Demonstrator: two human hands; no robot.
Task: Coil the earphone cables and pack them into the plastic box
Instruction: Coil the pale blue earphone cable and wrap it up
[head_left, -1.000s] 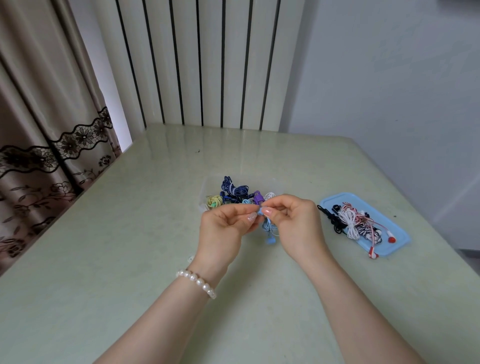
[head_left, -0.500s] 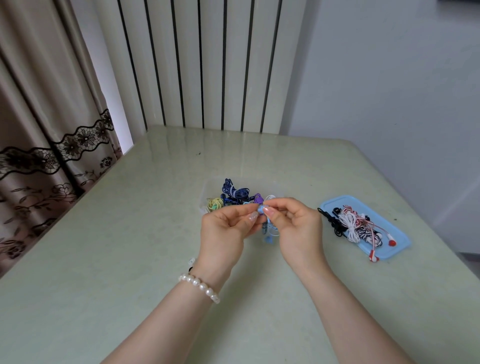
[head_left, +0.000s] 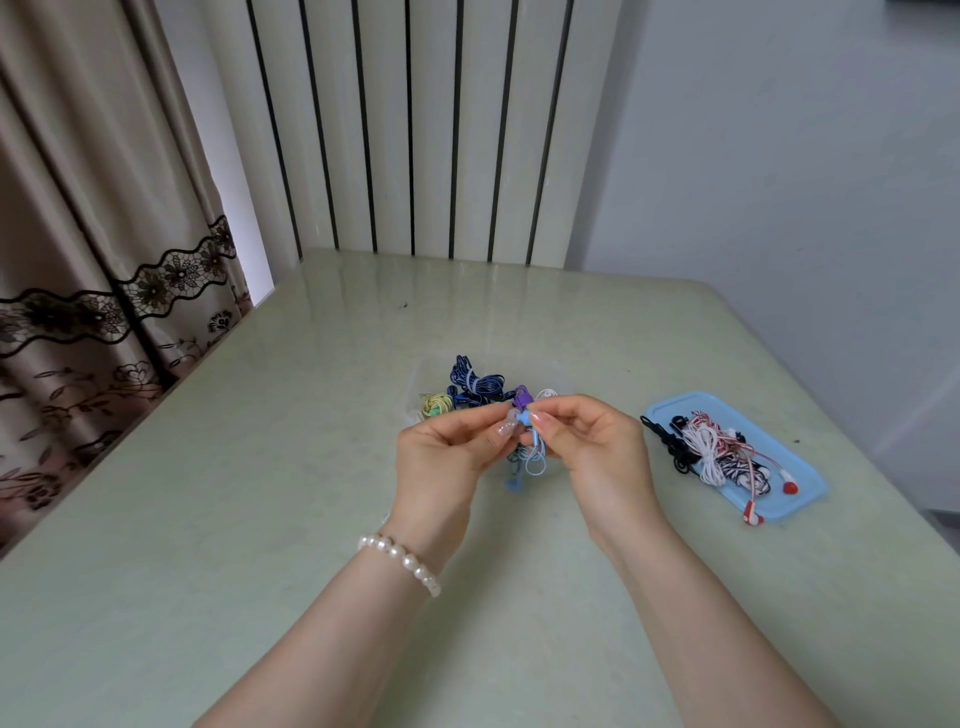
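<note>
Both hands are up at the centre of the frame, fingertips meeting over the pale green glossy table. The left hand, a white pearl bracelet on its wrist, curls its thumb and forefinger around the light blue earphone cable, pinching it near the earbud end. The right hand pinches the same cable from the other side, fingers bent tight, and small loops of blue cord dangle beneath the two hands. Just behind the fingers, above centre, the clear plastic box sits on the table, its walls hard to make out, with coiled bundles inside: a dark blue striped coil, a yellow-green coil and a purple piece. Over at the right of the frame, well apart from the hands, a light blue plastic lid lies flat, carrying a tangle of white, black and red-striped earphones, two red earbuds at its near edge.
</note>
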